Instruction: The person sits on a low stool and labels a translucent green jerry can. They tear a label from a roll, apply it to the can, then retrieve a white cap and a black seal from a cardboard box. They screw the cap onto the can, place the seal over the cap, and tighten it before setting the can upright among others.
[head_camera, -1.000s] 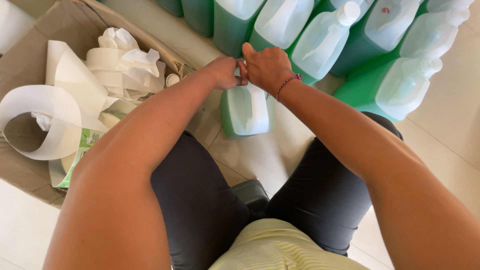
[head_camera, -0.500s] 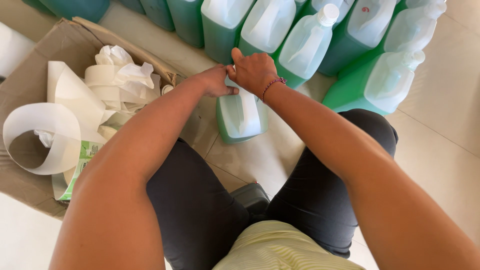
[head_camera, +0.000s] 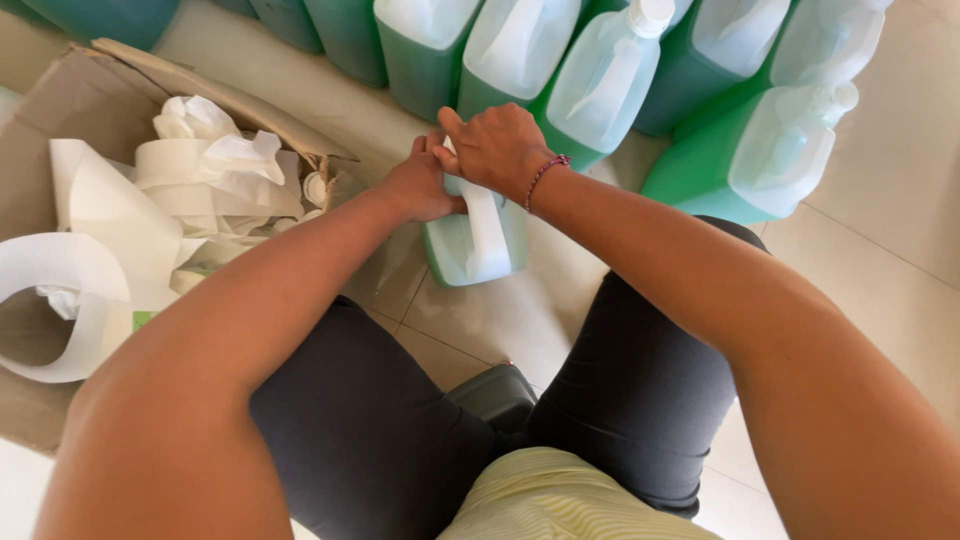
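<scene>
Hands (head_camera: 470, 165) grip closed round jug (head_camera: 478, 245) top.

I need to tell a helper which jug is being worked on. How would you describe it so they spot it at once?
Start at the row of green-filled jugs along the top of the tiled floor. Just in front of it, between the person's knees, one jug stands apart. Unlike its neighbours, the left hand and right hand are both clasped over its top.

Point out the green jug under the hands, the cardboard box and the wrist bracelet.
green jug (head_camera: 478, 250), head view, on its handle side.
cardboard box (head_camera: 60, 110), head view, on its bare inner wall.
bracelet (head_camera: 545, 172), head view, on the beads.
</scene>
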